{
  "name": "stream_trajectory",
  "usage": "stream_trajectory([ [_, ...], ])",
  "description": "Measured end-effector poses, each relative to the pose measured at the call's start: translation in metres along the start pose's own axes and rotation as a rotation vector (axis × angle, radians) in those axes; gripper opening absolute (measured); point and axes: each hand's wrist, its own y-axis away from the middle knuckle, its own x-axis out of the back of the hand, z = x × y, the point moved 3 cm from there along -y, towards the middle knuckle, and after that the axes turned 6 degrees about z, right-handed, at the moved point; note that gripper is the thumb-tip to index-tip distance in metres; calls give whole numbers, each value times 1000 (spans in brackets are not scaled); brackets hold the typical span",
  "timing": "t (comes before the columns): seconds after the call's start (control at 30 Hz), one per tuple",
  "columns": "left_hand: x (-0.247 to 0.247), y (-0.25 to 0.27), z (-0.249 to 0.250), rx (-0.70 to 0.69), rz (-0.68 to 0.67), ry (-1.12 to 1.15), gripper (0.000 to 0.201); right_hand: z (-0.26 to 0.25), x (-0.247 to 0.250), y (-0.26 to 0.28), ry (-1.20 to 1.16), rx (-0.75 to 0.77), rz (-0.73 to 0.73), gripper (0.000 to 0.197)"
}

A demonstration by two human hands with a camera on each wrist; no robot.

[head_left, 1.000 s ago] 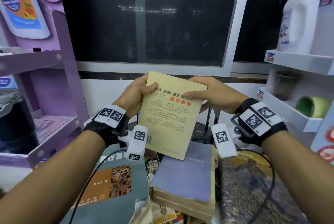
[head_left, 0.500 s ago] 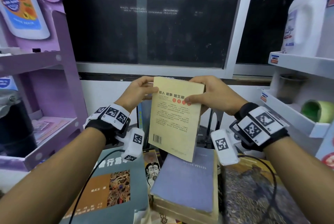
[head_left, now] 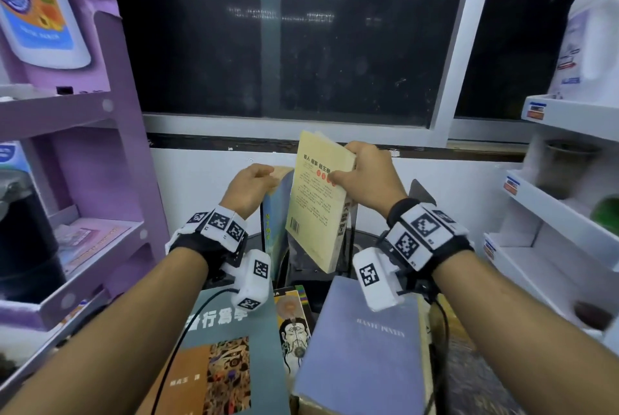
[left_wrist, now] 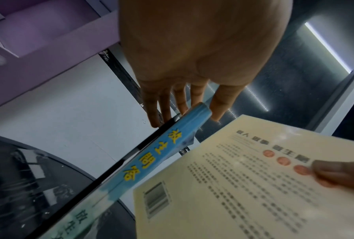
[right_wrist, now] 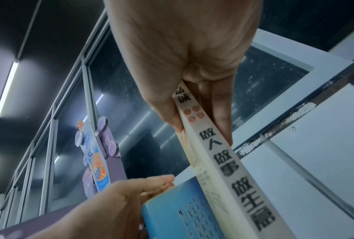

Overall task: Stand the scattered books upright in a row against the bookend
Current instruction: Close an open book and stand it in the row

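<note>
My left hand (head_left: 249,187) rests with straight fingers on the top edge of an upright blue paperback (head_left: 275,213), steadying it. Just right of it, my right hand (head_left: 366,177) pinches the top corner of a pale yellow paperback (head_left: 315,203), thumb on the back cover, fingers behind. It hangs tilted above the dark tabletop (head_left: 301,275), its lower edge close beside the blue one.

Right hand (head_left: 366,177) grips cream book (head_left: 316,203) — left hand (head_left: 249,188) steadies blue book (head_left: 274,213).
</note>
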Motion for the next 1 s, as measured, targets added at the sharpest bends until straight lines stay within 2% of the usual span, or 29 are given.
stream_trajectory([
  [0.1,2,-4,-3,10,-12,10,45,6,-26,-7,0,-29,-12,27],
  [0.2,4,-5,-7,78,-62,89,46,12,-49,-12,6,-45,-36,30],
  [0.37,8,-3,-14,166,-117,219,28,16,-82,-17,58,-60,-85,29],
  [0.57,13,-6,-21,165,-144,257,21,15,-117,-18,32,-35,-150,25],
  [0.77,16,-9,-26,170,-155,290,29,13,-121,-13,34,4,-238,31],
  [0.9,17,-10,-28,154,-156,293,30,7,-118,-6,-78,-43,-361,47],
  [1.0,17,-10,-29,152,-161,297,30,6,-116,-1,-108,-71,-400,53],
])
